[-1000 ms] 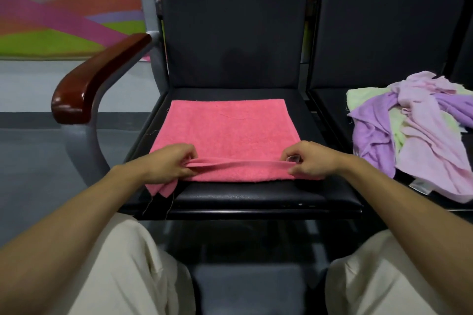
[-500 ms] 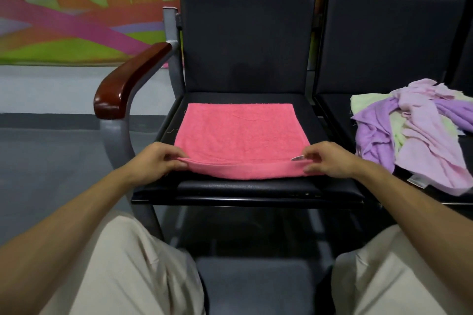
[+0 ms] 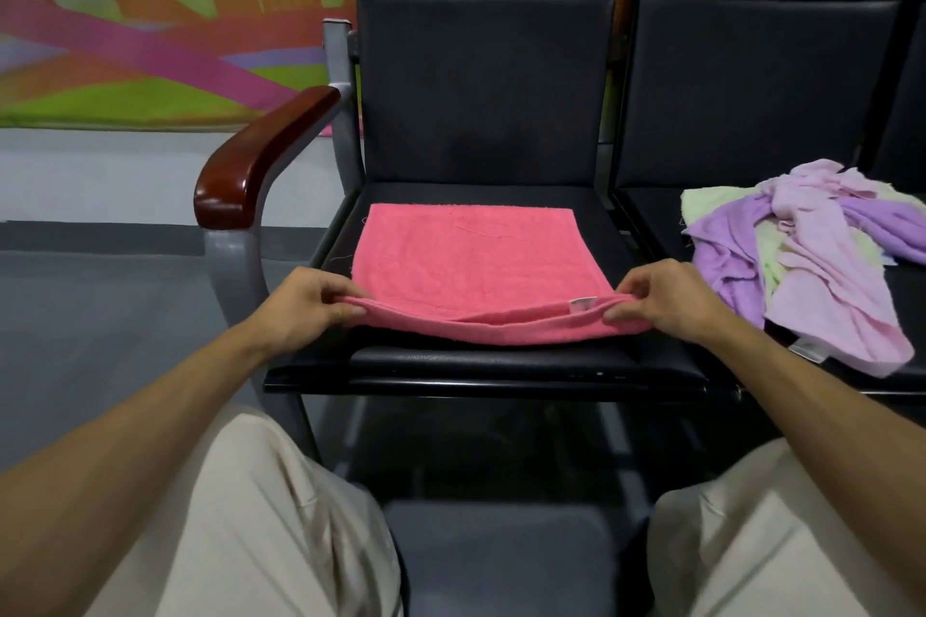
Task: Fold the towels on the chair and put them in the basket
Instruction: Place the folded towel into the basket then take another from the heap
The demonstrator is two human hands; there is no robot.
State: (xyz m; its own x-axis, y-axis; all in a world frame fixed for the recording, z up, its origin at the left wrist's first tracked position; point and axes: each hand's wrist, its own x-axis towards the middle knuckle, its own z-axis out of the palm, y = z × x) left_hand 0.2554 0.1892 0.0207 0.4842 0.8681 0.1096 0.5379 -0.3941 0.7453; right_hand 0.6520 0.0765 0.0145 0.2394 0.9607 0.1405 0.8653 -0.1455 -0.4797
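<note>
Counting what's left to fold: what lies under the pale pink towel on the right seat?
A purple towel and a light green towel show beneath the pale pink towel; anything deeper is covered.

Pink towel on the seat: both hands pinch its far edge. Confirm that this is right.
Wrong: in the head view the left hand and the right hand pinch the near edge of the pink towel, not the far one.

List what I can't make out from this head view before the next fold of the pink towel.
Basket: nowhere in the head view, outside the frame.
Towel pile: cut off by the right edge; overlapping cloths hide the count.
Pink towel near corners: covered by the fingers of the left hand and right hand.
Tag: too small to read.
</note>
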